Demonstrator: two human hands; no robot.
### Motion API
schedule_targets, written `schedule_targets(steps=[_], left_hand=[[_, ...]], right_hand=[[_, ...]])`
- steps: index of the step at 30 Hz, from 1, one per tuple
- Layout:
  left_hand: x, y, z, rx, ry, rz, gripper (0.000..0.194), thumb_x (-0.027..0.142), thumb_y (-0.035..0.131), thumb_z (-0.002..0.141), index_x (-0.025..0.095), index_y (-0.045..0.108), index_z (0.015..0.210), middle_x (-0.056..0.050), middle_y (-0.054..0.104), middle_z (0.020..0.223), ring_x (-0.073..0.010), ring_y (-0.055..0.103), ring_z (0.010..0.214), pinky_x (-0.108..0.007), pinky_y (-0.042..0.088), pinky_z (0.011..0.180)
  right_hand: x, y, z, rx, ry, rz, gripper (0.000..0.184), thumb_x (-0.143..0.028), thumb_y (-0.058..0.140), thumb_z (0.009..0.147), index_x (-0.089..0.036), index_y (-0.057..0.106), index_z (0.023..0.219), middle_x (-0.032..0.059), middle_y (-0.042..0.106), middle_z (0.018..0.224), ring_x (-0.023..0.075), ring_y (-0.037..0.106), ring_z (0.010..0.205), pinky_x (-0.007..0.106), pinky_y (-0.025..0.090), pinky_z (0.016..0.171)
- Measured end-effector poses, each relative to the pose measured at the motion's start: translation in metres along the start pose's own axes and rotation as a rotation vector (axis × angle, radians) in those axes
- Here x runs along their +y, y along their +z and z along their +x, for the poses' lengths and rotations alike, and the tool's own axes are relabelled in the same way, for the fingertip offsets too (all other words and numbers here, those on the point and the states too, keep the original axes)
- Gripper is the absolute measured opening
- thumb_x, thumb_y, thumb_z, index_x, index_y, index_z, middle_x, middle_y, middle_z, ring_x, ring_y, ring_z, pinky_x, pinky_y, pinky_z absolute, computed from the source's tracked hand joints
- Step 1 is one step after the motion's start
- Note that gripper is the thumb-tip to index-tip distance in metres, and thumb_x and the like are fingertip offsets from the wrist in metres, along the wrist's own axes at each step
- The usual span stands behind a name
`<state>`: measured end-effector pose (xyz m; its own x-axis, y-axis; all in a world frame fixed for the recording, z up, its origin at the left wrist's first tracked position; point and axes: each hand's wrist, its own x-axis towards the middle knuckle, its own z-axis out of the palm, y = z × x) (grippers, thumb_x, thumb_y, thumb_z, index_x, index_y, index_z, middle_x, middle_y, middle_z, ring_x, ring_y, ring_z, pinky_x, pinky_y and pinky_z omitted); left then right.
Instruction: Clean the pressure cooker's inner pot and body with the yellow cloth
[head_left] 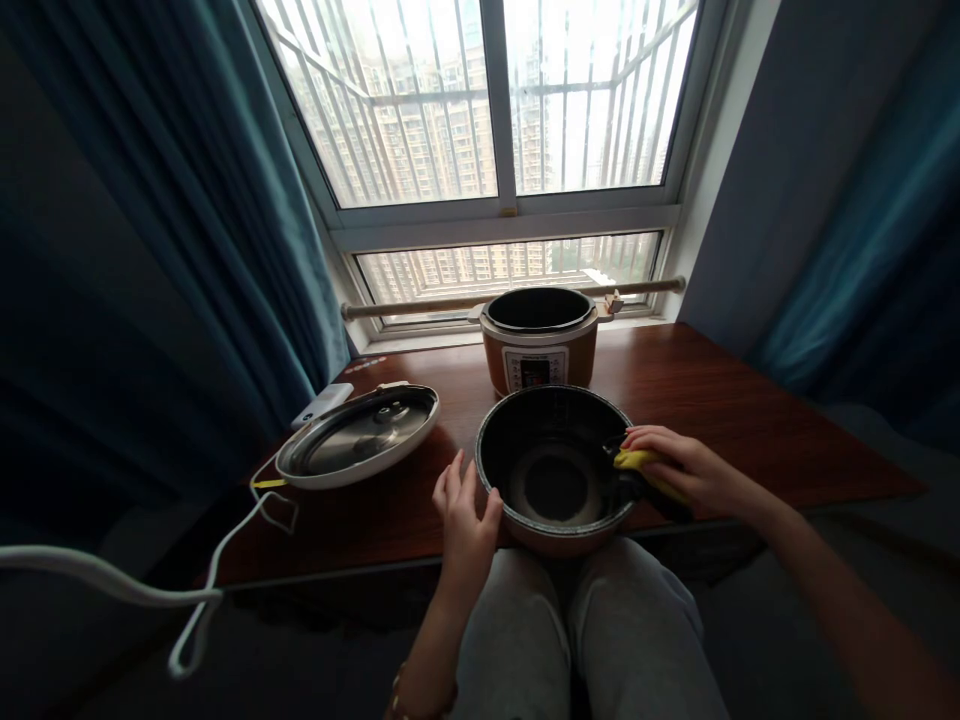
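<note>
A round inner pot with a dark lining sits at the middle of the near edge of the brown wooden tabletop, just in front of the person's knees in light grey trousers; its front reaches the edge line in this view, though whether it overhangs I cannot tell. The right hand has its grip closed around a yellow-and-black hand tool at the pot's right side; the tool's dark part crosses the rim, and how it meets the wall is too dim to make out. The left hand has a released grip, fingers spread and slightly bent, at the pot's left rim; I cannot tell whether the thumb touches it. Straight behind the pot, toward the far edge, stands the multicooker base, upright and uncovered, its control panel facing the near edge. Left of the pot, toward the left edge, lies the round cooker lid with its metal inner face up. A white device is just behind it, near the far left corner. A white cord with a yellow tag hangs past the left edge. Beyond the far edge, a rod spans the window.
</note>
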<state>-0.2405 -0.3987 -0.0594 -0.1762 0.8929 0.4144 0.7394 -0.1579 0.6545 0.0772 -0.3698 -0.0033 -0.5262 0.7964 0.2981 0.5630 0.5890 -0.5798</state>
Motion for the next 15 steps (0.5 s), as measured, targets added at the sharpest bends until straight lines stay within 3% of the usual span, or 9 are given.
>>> schedule_targets(steps=[3,6,12,15], left_hand=[[0.003,-0.001,-0.001,0.017,-0.003,-0.007,0.044,0.028,0.043,0.082,0.011,0.051,0.121,-0.013,0.038,0.137,-0.0284,0.027,0.127,-0.049,0.028,0.104],[0.003,-0.001,-0.001,0.022,0.001,-0.02,0.043,0.028,0.046,0.081,0.015,0.052,0.121,-0.012,0.039,0.137,-0.0294,0.028,0.127,-0.051,0.028,0.103],[0.002,0.0,-0.001,0.018,-0.005,-0.039,0.042,0.03,0.045,0.082,0.017,0.053,0.121,-0.011,0.04,0.136,-0.0286,0.027,0.129,-0.05,0.026,0.104],[-0.001,0.001,-0.001,0.019,0.004,-0.024,0.042,0.03,0.044,0.082,0.016,0.052,0.121,-0.011,0.04,0.136,-0.0283,0.027,0.128,-0.05,0.027,0.104]], right_hand=[[0.009,-0.015,0.031,-0.111,0.052,0.03,0.027,-0.031,0.047,0.084,-0.017,0.062,0.102,0.0069,0.06,0.107,0.0186,0.053,0.105,0.031,0.04,0.094],[0.021,-0.018,0.064,-0.138,0.073,0.057,0.027,-0.031,0.05,0.081,-0.016,0.063,0.099,0.0065,0.061,0.103,0.0178,0.055,0.099,0.029,0.041,0.09],[0.051,0.0,0.126,-0.072,0.165,0.092,0.028,-0.029,0.051,0.081,-0.013,0.06,0.101,0.0063,0.061,0.104,0.0148,0.055,0.094,0.026,0.042,0.085],[0.052,0.011,0.151,-0.044,0.234,-0.008,0.025,-0.027,0.049,0.083,-0.014,0.058,0.103,0.0051,0.063,0.098,0.0134,0.056,0.087,0.023,0.043,0.077]])
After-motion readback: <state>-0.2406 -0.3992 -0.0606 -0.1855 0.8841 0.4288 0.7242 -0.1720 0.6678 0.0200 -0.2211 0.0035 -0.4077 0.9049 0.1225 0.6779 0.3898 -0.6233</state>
